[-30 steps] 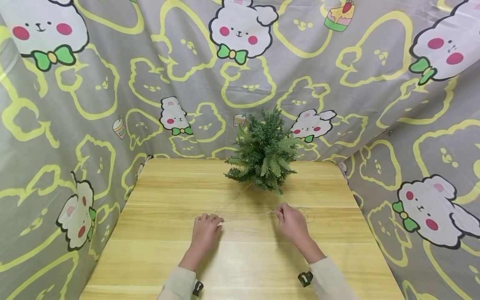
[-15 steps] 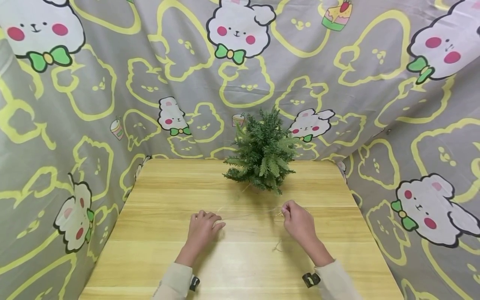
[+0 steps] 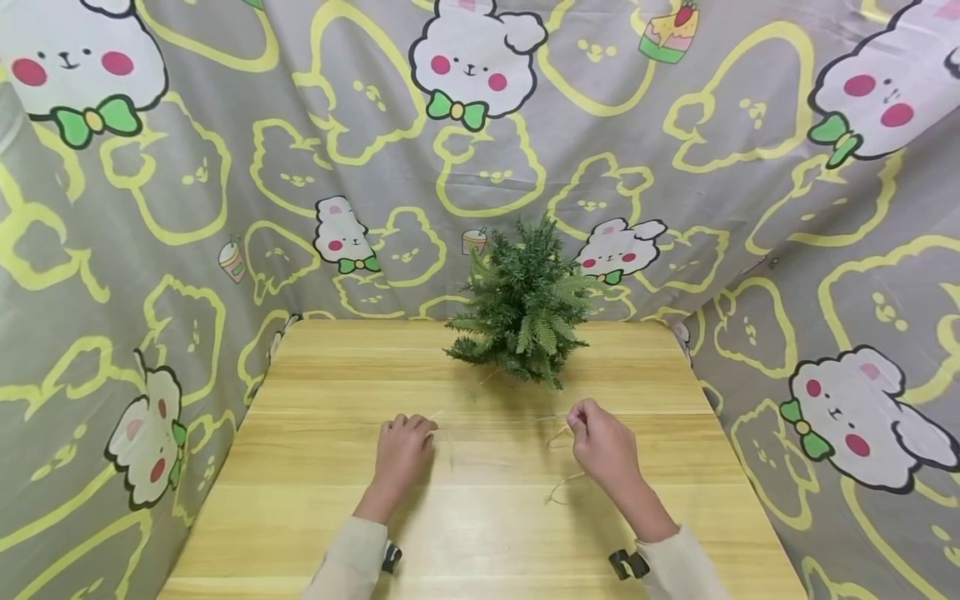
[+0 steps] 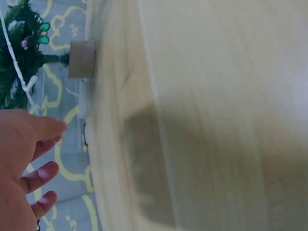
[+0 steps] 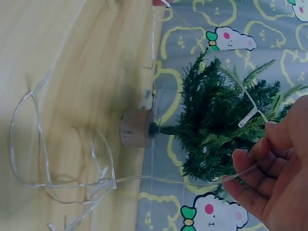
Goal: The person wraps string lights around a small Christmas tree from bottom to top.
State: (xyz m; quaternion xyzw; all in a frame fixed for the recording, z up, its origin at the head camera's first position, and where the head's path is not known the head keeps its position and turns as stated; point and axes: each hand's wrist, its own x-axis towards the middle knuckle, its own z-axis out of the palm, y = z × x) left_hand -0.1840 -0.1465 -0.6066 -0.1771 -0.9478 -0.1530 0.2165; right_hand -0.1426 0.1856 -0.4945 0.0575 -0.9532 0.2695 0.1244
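So the right hand (image 3: 609,442) is pinching a thin, clear-wired string light (image 5: 248,117), left hand (image 3: 402,454) pinching it too, wire pulled across between them over a yellowish wood-grain table (image 3: 300,500); bushy dark-green artificial tree (image 3: 528,300) stands just beyond, on a round wooden base (image 5: 136,128).

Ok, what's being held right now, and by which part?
The light string: the right hand pinches it beside a small bulb; the left hand holds it too, exact spot hidden.

Pale cream sleeves (image 3: 352,550) have a small black fitting (image 3: 628,565) beside each cuff (image 3: 662,547)
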